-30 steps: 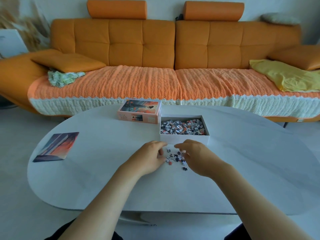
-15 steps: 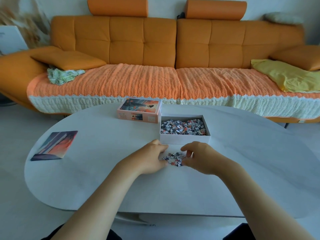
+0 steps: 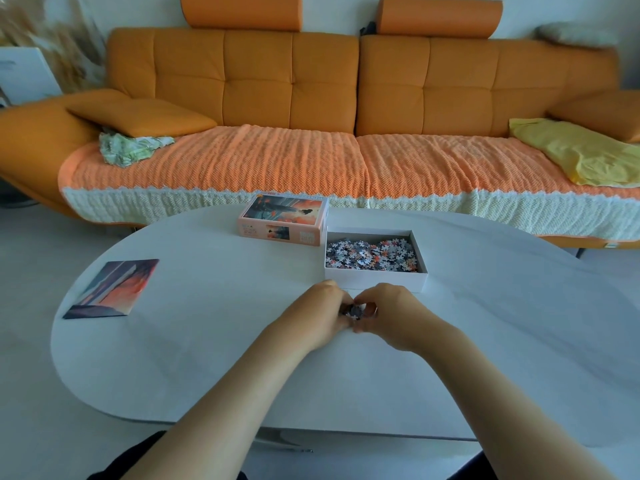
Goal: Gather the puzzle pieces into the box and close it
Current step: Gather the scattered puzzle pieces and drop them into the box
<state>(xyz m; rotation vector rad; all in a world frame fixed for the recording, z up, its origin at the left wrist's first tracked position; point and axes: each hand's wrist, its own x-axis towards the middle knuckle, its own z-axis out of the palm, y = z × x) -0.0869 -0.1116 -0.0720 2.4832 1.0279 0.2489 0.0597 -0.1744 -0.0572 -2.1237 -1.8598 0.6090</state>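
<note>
Puzzle pieces (image 3: 354, 310), a small dark heap, sit near the middle of the white oval table (image 3: 207, 341). The left hand (image 3: 318, 313) and right hand (image 3: 391, 317) both curl round them. Just behind, the open white cardboard box (image 3: 375, 280) lies long side left to right.

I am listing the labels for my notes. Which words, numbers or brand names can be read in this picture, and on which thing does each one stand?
No text can be read with certainty.
puzzle box lid: small print along its top edge and on its front side, too blurred to read.
picture card: no text visible.
sofa tag: too small to read.
</note>
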